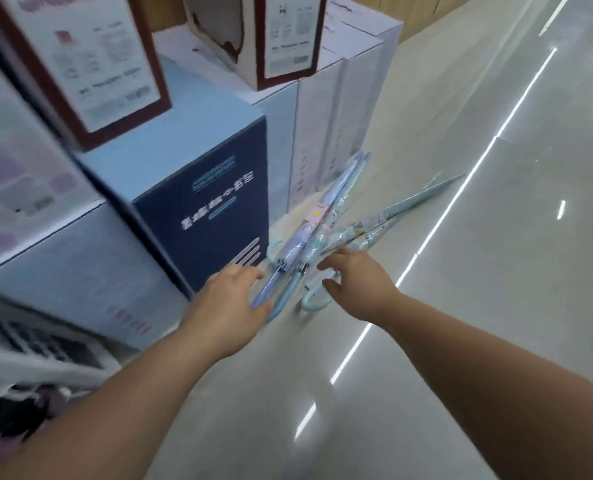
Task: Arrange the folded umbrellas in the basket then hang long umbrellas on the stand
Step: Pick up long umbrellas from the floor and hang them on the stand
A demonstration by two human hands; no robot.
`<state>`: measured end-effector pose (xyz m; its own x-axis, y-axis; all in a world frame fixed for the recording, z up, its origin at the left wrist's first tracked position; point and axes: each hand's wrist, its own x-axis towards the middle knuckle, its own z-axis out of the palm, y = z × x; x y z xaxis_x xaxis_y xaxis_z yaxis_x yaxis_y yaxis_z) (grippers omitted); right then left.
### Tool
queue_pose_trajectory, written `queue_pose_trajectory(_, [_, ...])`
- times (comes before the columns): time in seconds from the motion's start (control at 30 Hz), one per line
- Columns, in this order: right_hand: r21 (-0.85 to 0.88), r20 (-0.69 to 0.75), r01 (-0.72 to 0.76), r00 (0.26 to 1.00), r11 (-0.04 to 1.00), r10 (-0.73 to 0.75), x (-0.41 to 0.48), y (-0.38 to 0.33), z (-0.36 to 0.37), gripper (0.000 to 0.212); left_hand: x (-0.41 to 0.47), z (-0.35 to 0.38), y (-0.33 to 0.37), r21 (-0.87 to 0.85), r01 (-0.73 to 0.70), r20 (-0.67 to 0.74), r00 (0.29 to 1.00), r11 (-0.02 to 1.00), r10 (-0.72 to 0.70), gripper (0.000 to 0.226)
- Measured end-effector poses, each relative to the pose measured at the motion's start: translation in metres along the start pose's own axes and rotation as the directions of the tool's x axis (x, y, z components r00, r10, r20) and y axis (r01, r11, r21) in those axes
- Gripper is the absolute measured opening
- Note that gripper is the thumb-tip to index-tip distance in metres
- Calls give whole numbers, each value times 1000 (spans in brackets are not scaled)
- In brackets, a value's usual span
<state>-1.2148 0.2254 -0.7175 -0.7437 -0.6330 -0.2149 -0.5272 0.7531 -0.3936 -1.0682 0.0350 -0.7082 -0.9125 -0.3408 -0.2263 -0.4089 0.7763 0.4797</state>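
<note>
A bunch of long umbrellas [335,192] lay crossed on the shiny floor [496,306] in the middle of the frame. They were right beside a dark blue box [219,209]. The left hand [229,292] was over their curved handles, fingers apart, holding nothing. The right hand [354,282] was spread wide just above them too.

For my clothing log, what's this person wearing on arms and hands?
The left hand and right hand wear no gloves. No sleeves, watches or bracelets show anywhere up to the frame edge. A dark mark on a right finger might be a ring; too blurred to tell.
</note>
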Motion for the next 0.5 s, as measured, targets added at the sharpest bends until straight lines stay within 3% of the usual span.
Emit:
queue_pose_trajectory(0.1, [4, 159, -165, 974, 986, 162, 21, 27, -10, 39, 35, 1, 35, 54, 94, 142, 985, 994, -101, 48])
queue_pose_trajectory(0.23, [130, 355, -421, 865, 898, 355, 28, 56, -20, 48, 44, 7, 60, 72, 257, 293, 918, 964, -267, 49])
queue_pose_trajectory(0.5, [70, 432, -416, 832, 907, 348, 40, 53, -32, 47, 75, 16, 67, 78, 275, 431, 857, 958, -282, 59])
